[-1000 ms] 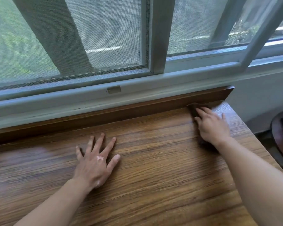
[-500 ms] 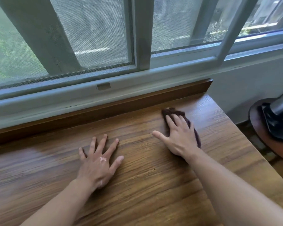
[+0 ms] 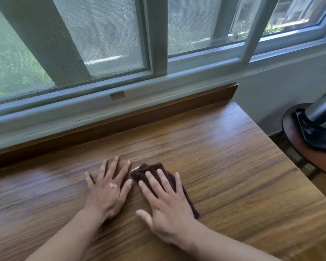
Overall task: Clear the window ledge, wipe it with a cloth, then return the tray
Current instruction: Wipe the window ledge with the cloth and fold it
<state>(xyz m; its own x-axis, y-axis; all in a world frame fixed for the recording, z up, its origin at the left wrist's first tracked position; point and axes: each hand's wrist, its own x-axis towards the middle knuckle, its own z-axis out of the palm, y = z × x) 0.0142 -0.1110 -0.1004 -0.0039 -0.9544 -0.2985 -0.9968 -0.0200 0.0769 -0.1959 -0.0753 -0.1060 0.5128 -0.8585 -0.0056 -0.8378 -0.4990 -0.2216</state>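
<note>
Head view: the right hand has swept the cloth from the ledge's far right corner to just beside the left hand. Both hands' fingers lie flat and spread, the right pinning the cloth; wiping is likely midway.

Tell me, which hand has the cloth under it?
The right hand presses the dark brown cloth. The left hand lies flat on bare wood.

This looks like a room in a home. A broad wood-grain window ledge with a raised wooden back strip runs below a sliding window in pale grey-green frames, fitted with insect mesh. Greenery and another building show blurred through the panes. To the right, against a plain painted wall, stands a small round dark wooden stand holding a black and metal object.
</note>
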